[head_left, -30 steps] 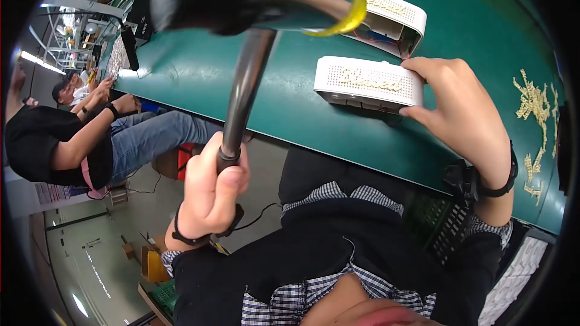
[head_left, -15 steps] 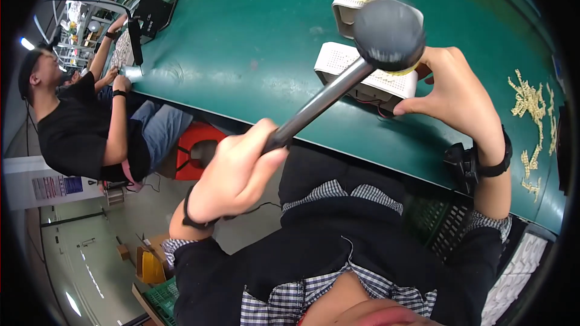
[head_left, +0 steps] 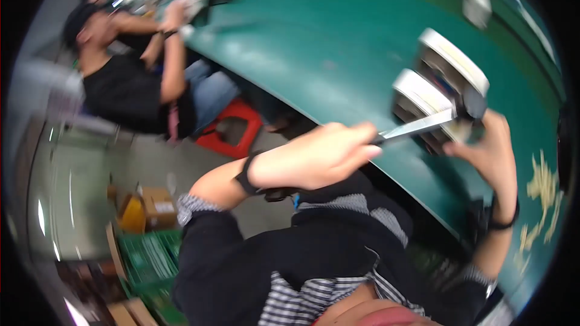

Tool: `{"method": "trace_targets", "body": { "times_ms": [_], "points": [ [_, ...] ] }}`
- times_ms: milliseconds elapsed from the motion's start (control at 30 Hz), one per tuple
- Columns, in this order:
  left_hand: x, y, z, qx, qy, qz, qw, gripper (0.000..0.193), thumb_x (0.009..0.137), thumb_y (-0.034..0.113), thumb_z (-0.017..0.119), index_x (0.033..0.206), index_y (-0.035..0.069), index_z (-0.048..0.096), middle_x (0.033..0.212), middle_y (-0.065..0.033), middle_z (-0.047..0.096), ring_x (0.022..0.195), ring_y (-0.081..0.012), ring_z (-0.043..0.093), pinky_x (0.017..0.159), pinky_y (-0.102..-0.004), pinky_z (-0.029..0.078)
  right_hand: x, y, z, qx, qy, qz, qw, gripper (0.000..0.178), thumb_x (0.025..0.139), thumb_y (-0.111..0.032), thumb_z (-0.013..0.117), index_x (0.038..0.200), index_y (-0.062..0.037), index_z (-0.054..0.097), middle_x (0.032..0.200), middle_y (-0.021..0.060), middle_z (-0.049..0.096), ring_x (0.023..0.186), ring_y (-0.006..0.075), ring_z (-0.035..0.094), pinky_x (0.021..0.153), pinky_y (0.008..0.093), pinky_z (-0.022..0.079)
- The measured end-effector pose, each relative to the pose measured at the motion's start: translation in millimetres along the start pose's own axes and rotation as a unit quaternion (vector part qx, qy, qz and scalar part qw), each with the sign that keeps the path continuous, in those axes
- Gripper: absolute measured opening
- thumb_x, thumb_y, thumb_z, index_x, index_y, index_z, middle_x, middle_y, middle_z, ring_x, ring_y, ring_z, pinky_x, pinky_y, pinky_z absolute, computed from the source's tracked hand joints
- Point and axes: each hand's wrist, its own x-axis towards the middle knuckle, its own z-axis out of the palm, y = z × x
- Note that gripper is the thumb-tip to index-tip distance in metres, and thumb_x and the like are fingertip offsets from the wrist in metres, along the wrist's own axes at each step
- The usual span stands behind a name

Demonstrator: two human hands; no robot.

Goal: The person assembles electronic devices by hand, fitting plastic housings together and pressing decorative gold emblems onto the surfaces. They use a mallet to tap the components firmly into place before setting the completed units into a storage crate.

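My left hand [head_left: 314, 154] is closed round the handle of a black-headed mallet [head_left: 417, 125], which reaches out over the table to the right. The mallet's head is down at the right end of the nearer white plastic housing [head_left: 420, 92] and partly covers it. At that same end, my right hand [head_left: 492, 148] curves round the housing with its thumb on the near side; motion blur and the mallet hide the other fingertips. A second white housing [head_left: 456, 60] lies just behind the first, its hollow side facing me.
The green table [head_left: 314, 42] runs from upper left to lower right. Pale yellow strips [head_left: 544, 184] lie in a heap at right. A co-worker [head_left: 124, 90] sits at left by a red stool [head_left: 232, 133]. Green crates [head_left: 148, 256] and a cardboard box [head_left: 158, 208] stand on the floor.
The mallet has come down from its raised position to the housing's right end, my left hand moving right with it. The whole view has turned and is blurred. My right hand stays at the housing.
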Motion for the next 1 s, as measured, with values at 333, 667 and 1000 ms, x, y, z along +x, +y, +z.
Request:
{"method": "trace_targets", "body": {
  "times_ms": [333,667,1000],
  "points": [
    [11.8,-68.7,-3.5,0.163,0.267,-0.033,0.949,0.023,0.095,0.025,0.054,0.094,0.002,0.052,0.063,-0.0134,0.055,0.056,-0.0336,0.053,0.056,-0.0436,0.042,-20.5,38.6,30.6,-0.008,0.069,0.015,0.997,0.044,0.059,-0.01,0.081,0.096,0.0047,0.061,0.081,0.0106,0.064,0.076,0.02,0.061,0.068,0.0309,0.048],
    [26.2,-151.6,43.6,0.31,0.314,-0.03,0.897,0.021,0.086,0.016,0.061,0.099,0.002,0.052,0.088,-0.0128,0.056,0.085,-0.0321,0.057,0.074,-0.0414,0.048,-11.8,22.1,19.7,-0.206,0.162,-0.139,0.955,0.091,0.064,-0.048,0.081,0.134,-0.0029,0.045,0.136,0.0207,0.044,0.122,0.0381,0.044,0.102,0.0452,0.037],
    [35.6,-146.6,42.8,0.357,0.336,-0.028,0.871,0.019,0.084,0.016,0.062,0.096,0.003,0.054,0.089,-0.0152,0.059,0.083,-0.0347,0.058,0.07,-0.0438,0.048,60.5,20.4,17.3,-0.198,-0.128,-0.053,0.97,0.084,0.057,-0.022,0.069,0.136,-0.0132,0.044,0.11,0.0182,0.056,0.098,0.0379,0.059,0.082,0.0447,0.051]
  ]
}}
